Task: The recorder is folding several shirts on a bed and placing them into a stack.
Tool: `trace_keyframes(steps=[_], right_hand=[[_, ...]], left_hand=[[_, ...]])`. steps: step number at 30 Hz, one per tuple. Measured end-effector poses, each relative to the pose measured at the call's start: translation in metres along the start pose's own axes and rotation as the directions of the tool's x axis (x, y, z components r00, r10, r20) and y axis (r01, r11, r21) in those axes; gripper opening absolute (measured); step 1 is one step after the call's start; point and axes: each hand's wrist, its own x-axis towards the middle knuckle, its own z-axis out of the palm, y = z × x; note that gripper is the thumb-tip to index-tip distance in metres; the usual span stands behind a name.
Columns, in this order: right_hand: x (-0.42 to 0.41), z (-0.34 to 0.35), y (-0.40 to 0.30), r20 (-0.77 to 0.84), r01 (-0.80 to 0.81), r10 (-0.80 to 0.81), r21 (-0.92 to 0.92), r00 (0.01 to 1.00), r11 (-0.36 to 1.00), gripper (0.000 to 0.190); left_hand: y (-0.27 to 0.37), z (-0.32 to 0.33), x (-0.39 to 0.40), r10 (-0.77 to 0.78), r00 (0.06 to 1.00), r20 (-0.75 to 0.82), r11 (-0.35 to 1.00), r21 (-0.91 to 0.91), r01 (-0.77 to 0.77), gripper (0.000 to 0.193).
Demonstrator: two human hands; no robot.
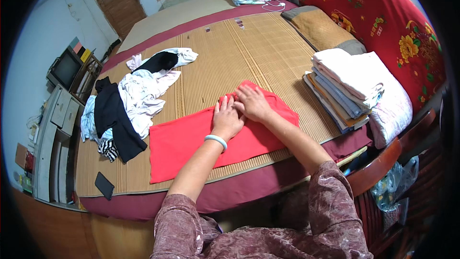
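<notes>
A red garment (187,136) lies folded lengthwise on a bamboo mat (230,57), its straight edge to the left and its narrower end to the right. My left hand (228,118), with a pale bangle (216,141) at the wrist, rests palm down near the garment's far edge. Just right of it, my right hand (253,102) lies flat on the far part of the cloth, fingers stretched away from me. The two hands touch or overlap at the thumbs. Neither hand grips anything that I can see; the cloth under the palms is hidden.
Left lies a loose heap of white clothes (138,93) with black trousers (116,118). A dark phone (104,186) sits by the front left edge. Folded clothes (341,82) are stacked at right, before a pillow (323,27). A wooden chair (375,167) stands at the bed's right front.
</notes>
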Motion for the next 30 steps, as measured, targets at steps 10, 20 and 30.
trace_keyframes(steps=[10, 20, 30], right_hand=[[-0.036, -0.040, 0.047, 0.054, -0.343, 0.365, -0.236, 0.929, 0.909, 0.068], [-0.022, -0.019, -0.042, -0.341, 0.119, -0.052, 0.180, 0.939, 0.976, 0.032], [-0.023, -0.012, -0.004, -0.268, -0.026, -0.008, -0.122, 0.963, 0.992, 0.027]], left_hand=[[-0.005, 0.004, -0.003, 0.015, 0.999, -0.029, 1.000, 0.025, -0.014, 0.076], [0.001, 0.004, -0.005, 0.001, 1.000, 0.029, 0.999, 0.038, -0.002, 0.058], [-0.007, 0.008, -0.007, -0.011, 0.999, -0.050, 1.000, -0.008, 0.011, 0.073]])
